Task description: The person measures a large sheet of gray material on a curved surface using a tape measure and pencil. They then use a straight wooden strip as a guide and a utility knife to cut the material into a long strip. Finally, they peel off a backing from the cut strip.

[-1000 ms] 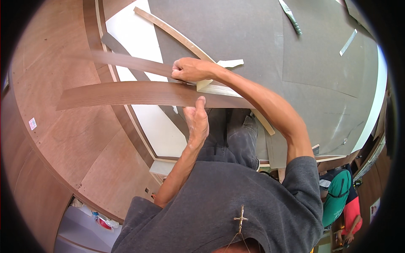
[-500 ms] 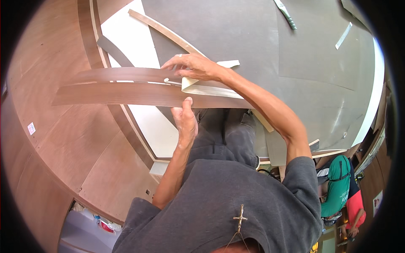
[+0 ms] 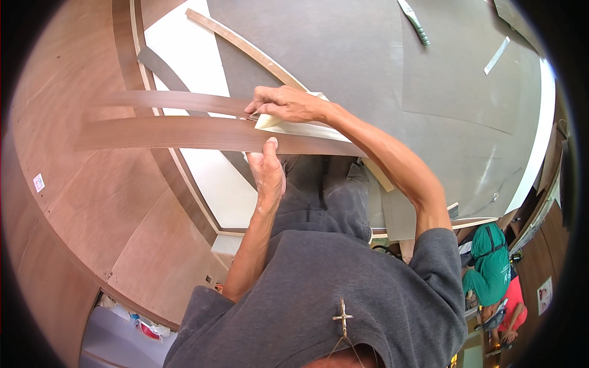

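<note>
A wide brown wood-grain strip [image 3: 165,134] lies crosswise in front of me. My left hand [image 3: 267,172] grips its near edge, thumb on top and fingers underneath. Beyond it runs a narrower brown strip [image 3: 172,100], blurred toward its left end. My right hand [image 3: 287,104] is closed at this strip's right end, fingertips pinched together. Below the right hand a pale cream strip [image 3: 269,121], like backing paper, folds to a point and runs rightward along the wide strip. How the cream piece joins the narrow strip is hidden by the fingers.
A grey-brown sheet [image 3: 343,43] covers the work surface, with a white panel [image 3: 211,184] at left. On it lie a long wooden batten [image 3: 245,50], a green-handled knife-like tool [image 3: 416,23] and a pale short strip [image 3: 497,55]. Another person in green [image 3: 491,264] is at lower right.
My right hand has lowered slightly and its spread fingers have closed at the narrow strip's end. Both brown strips have shifted a little. My left hand keeps its grip.
</note>
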`<state>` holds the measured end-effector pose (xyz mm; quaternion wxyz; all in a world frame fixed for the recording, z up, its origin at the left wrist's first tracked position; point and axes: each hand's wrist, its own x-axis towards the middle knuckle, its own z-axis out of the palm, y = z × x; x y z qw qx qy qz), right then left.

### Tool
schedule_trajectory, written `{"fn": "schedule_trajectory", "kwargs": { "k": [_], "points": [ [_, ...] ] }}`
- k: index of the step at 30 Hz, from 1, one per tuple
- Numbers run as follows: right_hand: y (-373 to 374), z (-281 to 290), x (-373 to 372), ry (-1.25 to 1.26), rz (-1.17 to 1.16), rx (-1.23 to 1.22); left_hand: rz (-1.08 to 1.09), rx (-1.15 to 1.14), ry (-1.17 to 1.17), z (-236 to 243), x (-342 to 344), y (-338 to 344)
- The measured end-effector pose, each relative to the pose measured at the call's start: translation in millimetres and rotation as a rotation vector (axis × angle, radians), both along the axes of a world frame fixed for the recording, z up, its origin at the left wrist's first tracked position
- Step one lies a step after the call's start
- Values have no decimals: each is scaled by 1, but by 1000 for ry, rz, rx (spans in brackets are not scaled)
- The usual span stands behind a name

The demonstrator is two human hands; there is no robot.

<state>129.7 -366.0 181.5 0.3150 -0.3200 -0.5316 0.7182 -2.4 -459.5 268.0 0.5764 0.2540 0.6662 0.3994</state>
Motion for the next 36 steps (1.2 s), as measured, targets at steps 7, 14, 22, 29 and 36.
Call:
{"fn": "schedule_trajectory", "kwargs": {
  "k": [7,14,22,29,36],
  "points": [
    [-37,-15,21,485,-211,-553,26,8,-29,-2,-4,-2],
    [-46,3,5,65,-273,-262,-53,-7,-84,5,-7,1],
    [-47,16,4,5,-222,-176,32,-41,-113,12,-5,5],
    [-59,16,-6,34,-193,-193,-553,-158,350,89,-66,-6],
    [-65,11,-10,-5,-274,-114,-1755,564,1262,119,-51,99]
  ]
}}
